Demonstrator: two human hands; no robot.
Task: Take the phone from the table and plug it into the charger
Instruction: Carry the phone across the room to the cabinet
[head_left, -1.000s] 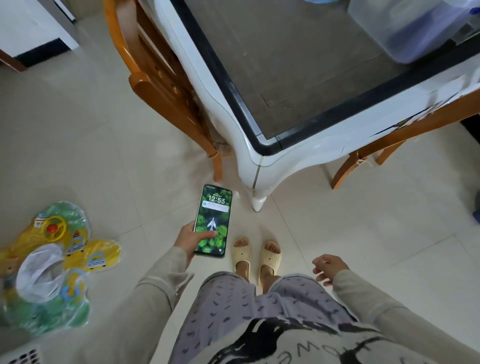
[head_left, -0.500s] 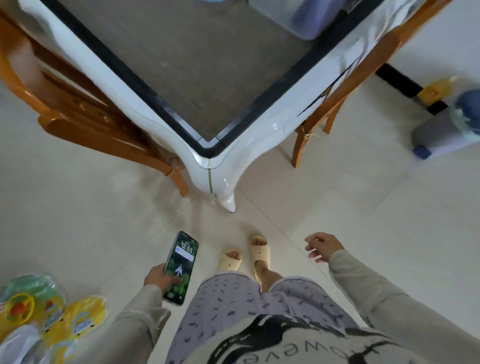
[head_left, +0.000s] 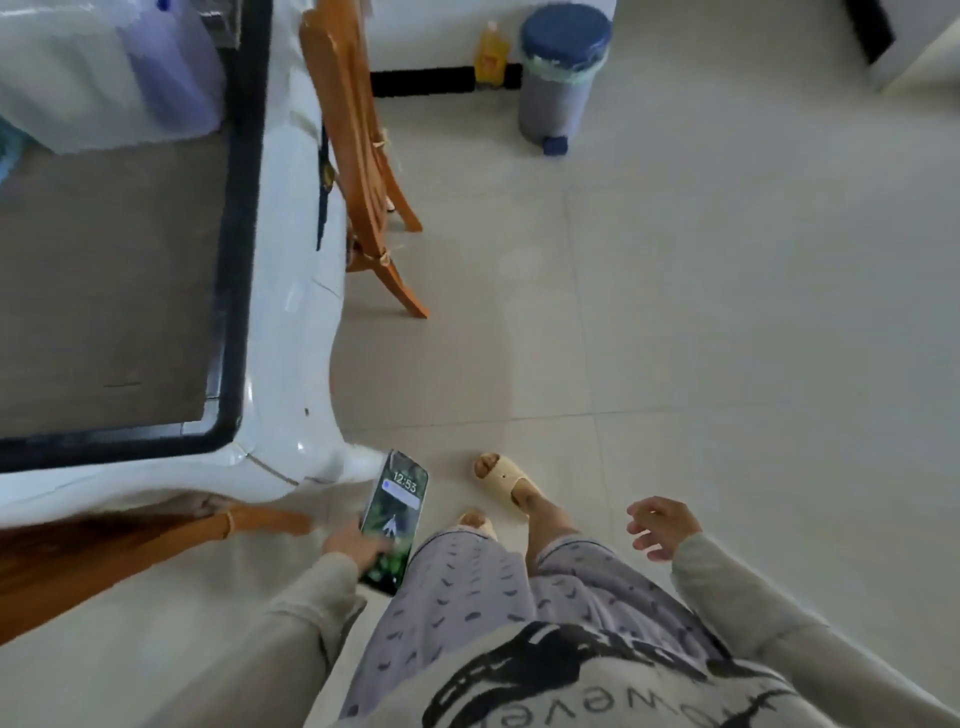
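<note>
- Phone (head_left: 393, 519): held in left grip (head_left: 356, 545), screen up, low beside thigh for carrying; desk (head_left: 291, 364) corner just beyond
- Right grip (head_left: 657, 525): empty, fingers loosely spread; charger unseen

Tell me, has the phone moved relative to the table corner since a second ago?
Yes. The phone in the left hand now sits beside the table leg; earlier it was well clear of that corner.

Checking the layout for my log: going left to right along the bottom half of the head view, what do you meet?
Table corner → left hand → phone → slipper → right hand.
</note>
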